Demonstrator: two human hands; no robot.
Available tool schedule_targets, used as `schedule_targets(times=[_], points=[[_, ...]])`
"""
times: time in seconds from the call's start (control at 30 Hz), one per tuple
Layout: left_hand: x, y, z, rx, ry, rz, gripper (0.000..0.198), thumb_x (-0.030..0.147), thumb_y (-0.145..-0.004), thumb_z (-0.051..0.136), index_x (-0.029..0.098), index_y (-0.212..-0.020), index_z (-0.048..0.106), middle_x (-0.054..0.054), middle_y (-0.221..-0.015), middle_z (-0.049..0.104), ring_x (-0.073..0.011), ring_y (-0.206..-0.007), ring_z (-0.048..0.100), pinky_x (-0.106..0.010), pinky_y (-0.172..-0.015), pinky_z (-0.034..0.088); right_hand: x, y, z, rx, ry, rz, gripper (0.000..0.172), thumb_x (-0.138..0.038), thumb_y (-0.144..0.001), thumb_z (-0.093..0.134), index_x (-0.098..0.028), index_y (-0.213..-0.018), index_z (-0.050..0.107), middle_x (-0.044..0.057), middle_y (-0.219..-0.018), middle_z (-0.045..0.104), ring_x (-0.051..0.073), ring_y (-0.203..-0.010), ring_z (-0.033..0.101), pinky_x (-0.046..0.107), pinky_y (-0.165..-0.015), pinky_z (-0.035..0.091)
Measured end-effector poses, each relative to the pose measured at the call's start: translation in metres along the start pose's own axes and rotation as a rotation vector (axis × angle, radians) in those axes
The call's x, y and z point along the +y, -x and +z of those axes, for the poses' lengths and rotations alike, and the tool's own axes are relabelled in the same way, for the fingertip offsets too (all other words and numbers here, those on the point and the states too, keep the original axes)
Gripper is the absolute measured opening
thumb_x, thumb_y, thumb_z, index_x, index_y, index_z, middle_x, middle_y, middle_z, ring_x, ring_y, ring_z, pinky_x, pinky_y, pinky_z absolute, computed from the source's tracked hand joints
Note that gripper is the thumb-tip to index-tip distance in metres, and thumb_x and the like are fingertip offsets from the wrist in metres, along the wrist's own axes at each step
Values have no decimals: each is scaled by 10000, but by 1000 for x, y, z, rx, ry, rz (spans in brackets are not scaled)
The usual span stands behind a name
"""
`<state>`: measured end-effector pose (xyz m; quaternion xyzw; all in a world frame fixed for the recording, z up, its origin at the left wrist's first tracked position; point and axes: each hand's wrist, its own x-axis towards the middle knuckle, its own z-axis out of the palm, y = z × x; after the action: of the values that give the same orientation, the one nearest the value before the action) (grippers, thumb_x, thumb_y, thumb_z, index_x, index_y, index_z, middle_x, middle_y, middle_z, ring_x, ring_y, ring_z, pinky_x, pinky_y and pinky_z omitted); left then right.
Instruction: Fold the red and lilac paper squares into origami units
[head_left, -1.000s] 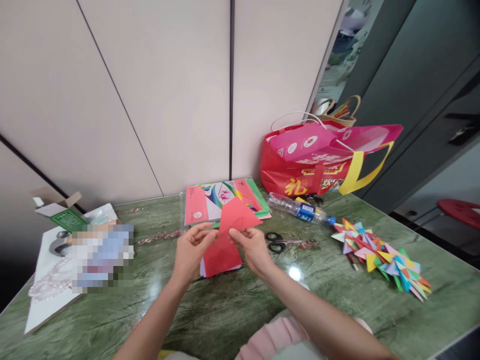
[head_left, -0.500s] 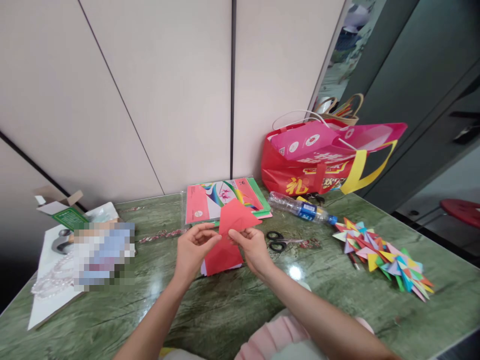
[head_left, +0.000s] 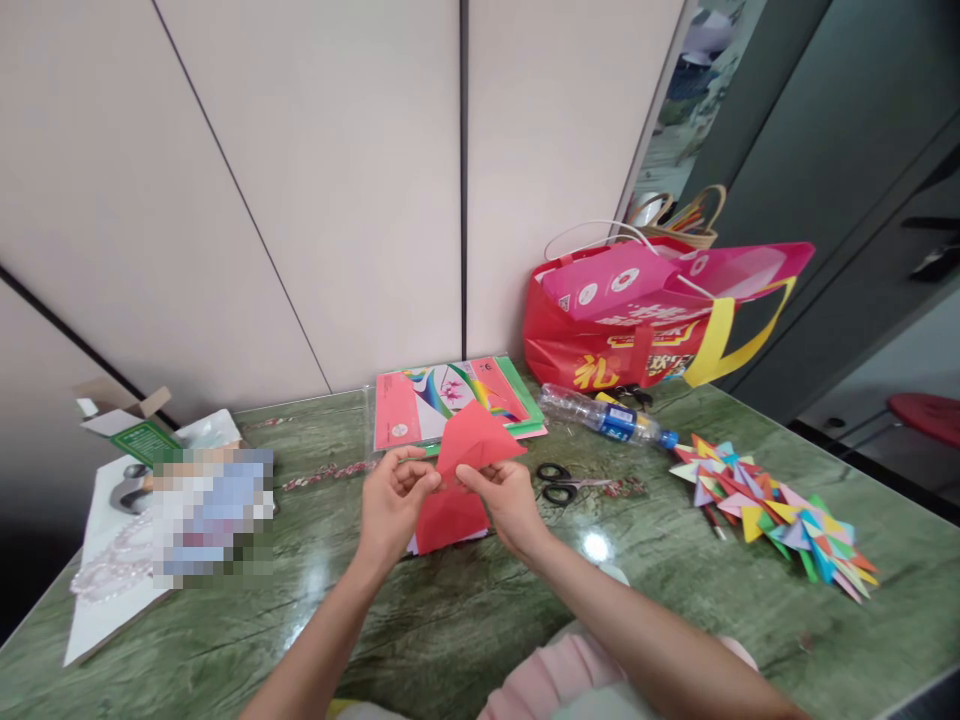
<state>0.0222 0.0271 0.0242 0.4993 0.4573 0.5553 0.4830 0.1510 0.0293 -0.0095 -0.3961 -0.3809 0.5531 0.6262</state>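
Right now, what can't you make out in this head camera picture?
All in the head view:
- Far edge of the lower red sheet: hidden behind the held red paper and right hand.
- Pixelated item at left: blurred out by blocks.
- Bottle label: print too small to read.
- Red seat: cut off by the right edge.

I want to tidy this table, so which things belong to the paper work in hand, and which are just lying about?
Belongs to the job:
red sheet in the right hand, left hand at its edge
red-topped paper stack beneath
likely: coloured-paper pack, folded paper pieces, perhaps scissors

Apparently lying about:
plastic bottle
red bag
green box
beads
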Motion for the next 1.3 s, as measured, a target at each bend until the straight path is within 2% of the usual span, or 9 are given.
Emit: schedule_targets(times=[0.13,0.27,0.47,0.63,0.87,0.97,1.1,1.2,1.3], points=[[-4,-1,0,1,-12,23,228,230,-616,695,161,-795,573,5,-621,653,-151,-608,635,-257,-644,493,-1,-1,-1,9,-26,-15,172,-296,-601,716,-145,-662,662,33,-608,674,139,-547,589,248,-549,469],[-8,-2,-1,-39,28,-37,262,331,-683,642,144,-866,630,-47,-712,694,-180,-669,648,-304,-698,494,-1,-2,-2,10,-60,5,182,-302,-601,716,-145,-685,674,40,-634,686,148,-574,606,255,-564,470],[-13,0,-1,-153,-13,-86,212,318,-635,688,134,-740,689,-44,-692,695,-172,-647,622,-274,-655,481,-1,4,4,-36,-53,22,189,-304,-591,718,-145,-685,678,33,-636,685,140,-544,590,262,-558,474],[-10,0,-1,-96,-31,-70,180,316,-633,687,138,-617,668,-29,-597,672,-154,-588,606,-256,-620,471,-2,7,5,-49,-74,46,221,-288,-583,725,-149,-748,677,38,-708,687,146,-604,590,247,-550,471],[1,-5,-6,-9,-21,-91,181,280,-577,723,142,-552,609,-2,-532,642,-140,-535,604,-239,-575,472,-3,-7,-6,14,-171,85,182,-277,-563,746,-155,-672,668,0,-667,664,96,-557,550,218,-556,453],[1,-8,-7,42,108,-93,182,274,-574,726,140,-595,605,-2,-568,655,-155,-557,624,-283,-622,501,0,-6,-6,-46,-152,89,168,-293,-573,740,-158,-639,665,-8,-640,659,93,-547,543,228,-569,447],[1,-9,-6,96,228,-87,209,285,-567,731,147,-602,578,19,-554,648,-141,-539,617,-280,-612,509,8,1,-3,-197,-40,142,216,-301,-583,732,-137,-716,685,6,-624,666,106,-525,548,243,-560,442],[2,-10,-9,102,204,-95,241,314,-560,732,152,-658,583,26,-528,644,-141,-508,610,-281,-590,504,7,-1,-4,-273,-17,170,306,-299,-549,752,-145,-803,680,22,-730,693,147,-628,603,280,-635,475],[4,-11,-15,48,81,-124,248,328,-569,725,145,-686,606,17,-530,654,-143,-510,607,-267,-569,494,0,-8,-8,-196,-37,98,394,-334,-589,727,-175,-939,641,50,-910,688,192,-827,624,343,-777,474]])
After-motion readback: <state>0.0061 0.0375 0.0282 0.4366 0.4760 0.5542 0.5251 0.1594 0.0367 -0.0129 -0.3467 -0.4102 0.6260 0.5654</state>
